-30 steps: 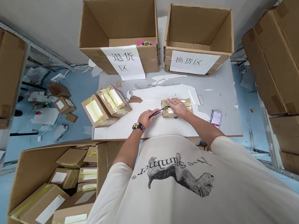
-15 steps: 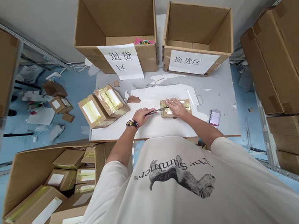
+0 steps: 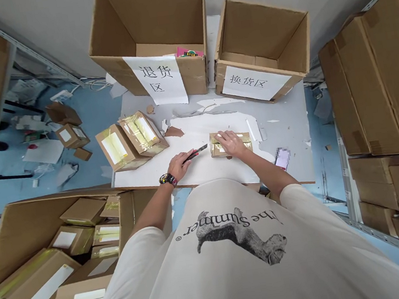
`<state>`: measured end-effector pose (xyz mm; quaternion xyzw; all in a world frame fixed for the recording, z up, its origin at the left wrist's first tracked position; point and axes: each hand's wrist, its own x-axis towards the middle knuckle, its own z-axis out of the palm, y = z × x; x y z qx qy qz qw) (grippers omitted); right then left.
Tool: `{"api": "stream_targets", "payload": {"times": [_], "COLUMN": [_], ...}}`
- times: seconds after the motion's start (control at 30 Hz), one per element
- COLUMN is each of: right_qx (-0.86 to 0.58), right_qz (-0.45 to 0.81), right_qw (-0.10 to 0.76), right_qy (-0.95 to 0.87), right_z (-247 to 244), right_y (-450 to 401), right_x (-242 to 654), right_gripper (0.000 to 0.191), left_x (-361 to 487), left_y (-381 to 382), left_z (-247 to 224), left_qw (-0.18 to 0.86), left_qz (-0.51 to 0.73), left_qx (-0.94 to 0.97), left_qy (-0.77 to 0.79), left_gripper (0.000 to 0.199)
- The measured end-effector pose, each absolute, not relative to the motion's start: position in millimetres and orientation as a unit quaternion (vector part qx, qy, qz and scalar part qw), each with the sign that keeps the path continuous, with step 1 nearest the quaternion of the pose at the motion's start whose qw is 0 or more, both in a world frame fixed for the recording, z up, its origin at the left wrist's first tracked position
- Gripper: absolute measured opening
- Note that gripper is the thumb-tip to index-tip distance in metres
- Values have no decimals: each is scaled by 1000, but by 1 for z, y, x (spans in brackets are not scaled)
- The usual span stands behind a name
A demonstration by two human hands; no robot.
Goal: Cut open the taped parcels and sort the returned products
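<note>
Parcel (image 3: 230, 144), small and wrapped in shiny tape, lies on a white sheet (image 3: 202, 171) that covers part of the bench (image 3: 285, 112), near the person. The right hand (image 3: 231, 144) rests open on top of it, pressing down with the fingers over its far edge. The left hand (image 3: 178, 166), a multicoloured watch (image 3: 167, 179) on its wrist, is closed around a black-and-red knife (image 3: 194, 153), whose tip points toward the parcel, just beside it but not touching.

Two more taped parcels (image 3: 129, 142) sit together on the left of the bench, one partly leaning on the other. Beyond them stand two open cartons: the far-left one (image 3: 154, 17), with a paper sign (image 3: 154, 79) reading "退货区" and a pink packet (image 3: 189, 52) inside, and the far-right one (image 3: 260, 27), with a sign (image 3: 255, 82) reading "换货区". A blurred item (image 3: 282, 157) lies at the near right of the bench.

Near left, a large carton (image 3: 125, 219) holds a jumble of taped parcels (image 3: 36, 286). Stacked cartons (image 3: 365, 86) fill the shelf on the right, and scraps (image 3: 44, 152) litter the blue floor (image 3: 104, 103) on the left.
</note>
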<state>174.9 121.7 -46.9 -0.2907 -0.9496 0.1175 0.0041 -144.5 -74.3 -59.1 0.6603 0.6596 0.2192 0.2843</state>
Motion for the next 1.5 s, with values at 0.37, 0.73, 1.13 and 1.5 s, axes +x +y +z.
{"api": "stream_targets", "payload": {"times": [0.37,0.73,1.13,1.5], "right_qx": [-301,-271,-277,-276], "right_qz": [109,121,113,152], "right_qw": [3,24,2,-14], "right_qy": [-948,-955,-954,-949], "right_z": [-44,-32,-45,-48], "right_y": [110,107,104,115], "right_x": [169,168,156,161], "right_gripper": [63,66,72,78], "left_x": [-115,-113,-117,-106], "left_y": [-86,-88,-86,-66], "left_z": [-69,-71,-64,-52], "left_qw": [280,281,277,272], "left_qz": [252,206,187,149], "left_qx": [658,674,677,696], "left_qy": [652,651,655,648], "left_gripper": [60,62,63,61]}}
